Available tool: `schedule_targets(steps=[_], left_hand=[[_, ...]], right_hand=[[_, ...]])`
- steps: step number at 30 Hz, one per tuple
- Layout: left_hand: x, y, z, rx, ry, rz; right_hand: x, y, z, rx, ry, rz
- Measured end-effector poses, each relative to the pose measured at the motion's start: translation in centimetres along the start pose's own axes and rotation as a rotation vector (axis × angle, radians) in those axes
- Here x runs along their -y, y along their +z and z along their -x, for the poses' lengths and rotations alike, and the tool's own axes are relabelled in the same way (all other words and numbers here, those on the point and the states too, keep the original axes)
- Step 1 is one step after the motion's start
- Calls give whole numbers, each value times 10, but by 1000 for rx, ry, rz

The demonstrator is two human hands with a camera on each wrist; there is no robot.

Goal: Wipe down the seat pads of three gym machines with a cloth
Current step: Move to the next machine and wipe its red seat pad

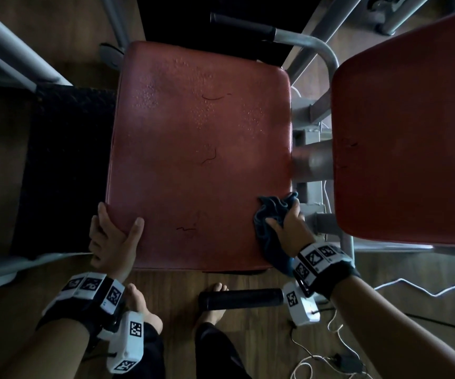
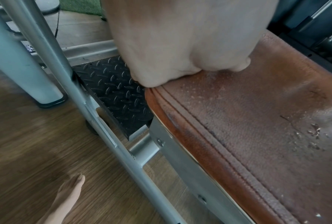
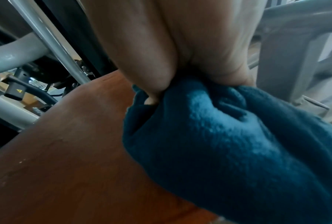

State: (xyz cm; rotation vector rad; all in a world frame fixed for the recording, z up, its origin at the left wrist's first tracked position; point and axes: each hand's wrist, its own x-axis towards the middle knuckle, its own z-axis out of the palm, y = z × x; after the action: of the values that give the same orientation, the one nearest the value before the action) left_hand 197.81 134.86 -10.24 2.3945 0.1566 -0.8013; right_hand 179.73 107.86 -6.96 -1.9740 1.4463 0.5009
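A: From the head view, where is the seat pad [image 1: 199, 154]?

B: In the middle of the picture. It runs long from the bottom up to the top. Lots of it lies up above both hands.

A: What are the hands doing?

B: The right hand [image 1: 286, 228] grips the blue cloth [image 1: 271, 225], bunched up at the pad's lower right corner. The left hand [image 1: 114, 236] holds the lower left corner, thumb on top. The right hand is the one to wipe, I think, going up and left.

A: Anything in the way?

B: A second red pad [image 1: 406, 132] sits close on the right, and a black handle [image 1: 241, 299] below.

A: And the left wrist view?

B: The left hand [image 2: 180, 45] rests on the pad's edge [image 2: 247, 121]. Little specks dot the pad.

A: The right wrist view?

B: The fingers [image 3: 151, 60] pinch the cloth [image 3: 228, 144] tight. It touches the pad [image 3: 74, 151].
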Motion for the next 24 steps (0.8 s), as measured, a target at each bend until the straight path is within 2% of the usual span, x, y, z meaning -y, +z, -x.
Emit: schedule_targets(steps=[6,10,12,15,21,24], left_hand=[[1,1,1,-8,8,-13],[-1,0,1,-18,4,-10],[-2,0,1,-16,-2,-5],[-3,2,-1,-33,-8,-7],[-1,3,-3,-31,-27,6],[0,3,-4,-29,-28,11]], right_hand=[[11,-5,-3,-29,0,-21],[-7,7,14,42,36,-53],[-5,9,12,51,42,24],[13,3,-4,-33,8,204],[70,-22,-71,-212,7,60],[71,-18,-75,-238,-1,67]])
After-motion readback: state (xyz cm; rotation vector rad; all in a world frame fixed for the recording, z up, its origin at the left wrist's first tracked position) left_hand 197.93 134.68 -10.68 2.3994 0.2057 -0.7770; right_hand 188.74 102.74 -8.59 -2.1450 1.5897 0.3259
